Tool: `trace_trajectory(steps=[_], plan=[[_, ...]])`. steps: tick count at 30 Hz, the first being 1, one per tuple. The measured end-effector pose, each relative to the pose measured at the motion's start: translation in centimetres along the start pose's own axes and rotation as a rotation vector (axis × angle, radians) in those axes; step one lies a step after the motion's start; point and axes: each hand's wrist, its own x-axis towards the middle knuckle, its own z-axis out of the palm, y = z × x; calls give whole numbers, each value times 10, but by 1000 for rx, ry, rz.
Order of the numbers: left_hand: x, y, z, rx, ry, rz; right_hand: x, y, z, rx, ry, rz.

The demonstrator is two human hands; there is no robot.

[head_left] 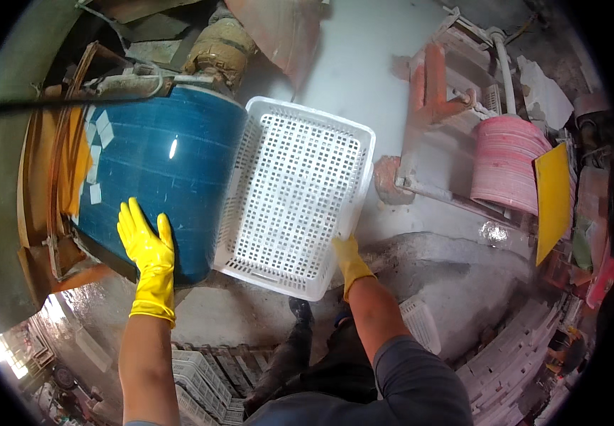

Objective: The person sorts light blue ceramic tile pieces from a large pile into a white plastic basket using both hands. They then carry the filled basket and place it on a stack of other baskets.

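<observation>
A wet blue conveyor belt (172, 156) curves down on the left, with several small white flat pieces (104, 129) lying near its far left side. My left hand (147, 238), in a yellow rubber glove, rests flat on the belt's near part, fingers stretched and holding nothing. Against the belt's right end stands a white perforated plastic basket (294, 192), tilted, its inside bare. At the basket's near right rim is my right hand (350, 259), also in a yellow glove. It grips that rim, and its fingertips are partly hidden.
Milky water (371, 57) lies beyond the basket. To the right are a rusty metal frame (431, 85), a pink ridged roller (509, 163) and a yellow panel (552, 202). A dirty motor (220, 50) sits behind the belt. Stacked white baskets (197, 376) stand near my legs.
</observation>
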Motion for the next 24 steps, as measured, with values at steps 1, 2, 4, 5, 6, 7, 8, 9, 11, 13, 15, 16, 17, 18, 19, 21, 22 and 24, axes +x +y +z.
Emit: trace_trajectory(steps=[1,2,4,5,6,7,8,9,11,13,15,16,17,18,19,21,22,24], plan=[[-1,-1,5,-7,5,-6,5,3,-2,59,-11,-58],[1,1,4,0,4,-21,12,3,2,126,-27,-120],[-7,-16,3,23,10,-31,-4,-11,17,131,-126,10],[-7,-16,6,3,16,-26,-7,-12,13,130,-144,64],[-9,-16,7,-12,16,-21,-8,-14,14,84,-108,46],[-8,-18,8,-23,21,-27,-10,-16,18,39,-72,27],[-8,-15,9,-44,16,-28,-14,-11,14,-10,-24,15],[-5,-14,9,-66,23,-28,-15,-10,14,-52,26,-6],[-3,-10,9,-72,2,-44,-19,-9,17,-126,133,-37],[-11,-29,10,-12,8,-44,-56,-68,34,17,-1,-5],[-3,-11,-5,-104,-52,-43,-54,-50,4,190,78,-75],[-3,-15,-3,-122,-29,-17,-50,-39,-8,273,101,-115],[-9,-25,3,-140,-11,9,-45,-29,-41,124,140,-125],[-16,-24,10,-128,-26,-9,-42,-22,-81,-34,196,-137],[-25,-34,4,-26,-23,-53,-54,-67,-86,278,223,-64],[-20,-19,8,59,-17,-117,-60,-139,-176,517,345,-183],[-20,-21,12,63,-33,-128,-69,-166,-225,620,393,-253],[-19,-21,11,86,-29,-108,-86,-214,-319,824,453,-386]])
